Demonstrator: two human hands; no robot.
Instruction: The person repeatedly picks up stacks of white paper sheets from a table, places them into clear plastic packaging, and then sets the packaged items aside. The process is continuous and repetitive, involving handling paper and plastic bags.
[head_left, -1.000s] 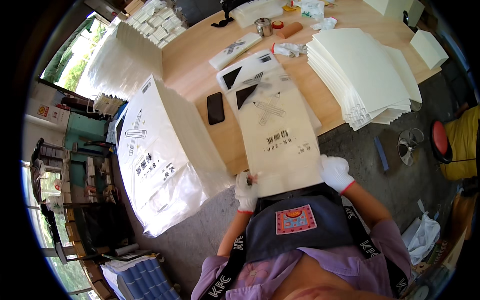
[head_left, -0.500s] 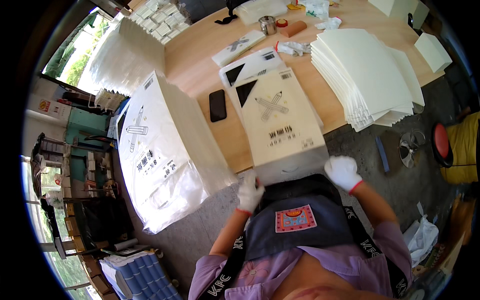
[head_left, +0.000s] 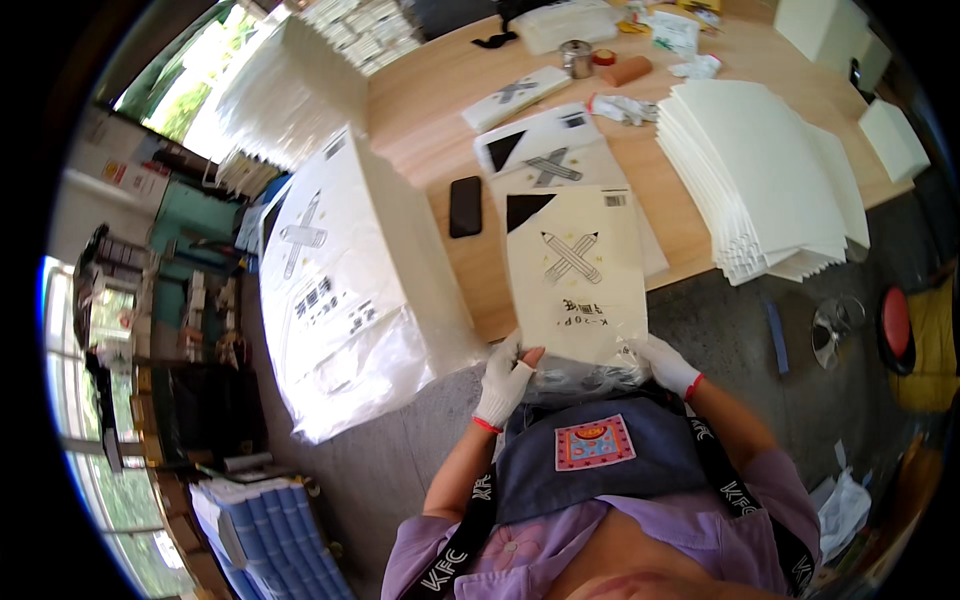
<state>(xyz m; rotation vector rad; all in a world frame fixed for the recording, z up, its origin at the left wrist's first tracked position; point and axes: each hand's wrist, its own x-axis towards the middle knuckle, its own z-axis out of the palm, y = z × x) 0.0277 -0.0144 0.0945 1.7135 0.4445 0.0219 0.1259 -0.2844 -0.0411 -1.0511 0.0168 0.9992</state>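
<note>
A grey concrete floor (head_left: 380,435) ran beneath and around the pale wooden tabletop (head_left: 425,125). On its left side a tall stack of clear-bagged packets (head_left: 345,285) reached past the near edge; on the right, a fanned pile of white sheets (head_left: 750,180) lay close to that same near edge. Between them, the cream packet (head_left: 575,275), printed with crossed pencils, was held across the near edge, its upper end overlapping another pencil-printed packet (head_left: 548,140) and its lower end jutting toward the person's apron (head_left: 560,475). At its lower left corner, the gloved left hand (head_left: 503,385) grasped it, fingers curled in and the bare thumb tip pressed along the border. The gloved right hand (head_left: 668,365) touched the lower right corner, fingers bent against it; how tightly they closed, I could not tell. Left of the packets lay a black phone (head_left: 465,207); toward the far edge stood a steel cup (head_left: 577,59), a small red roll (head_left: 603,57) beside it.
</note>
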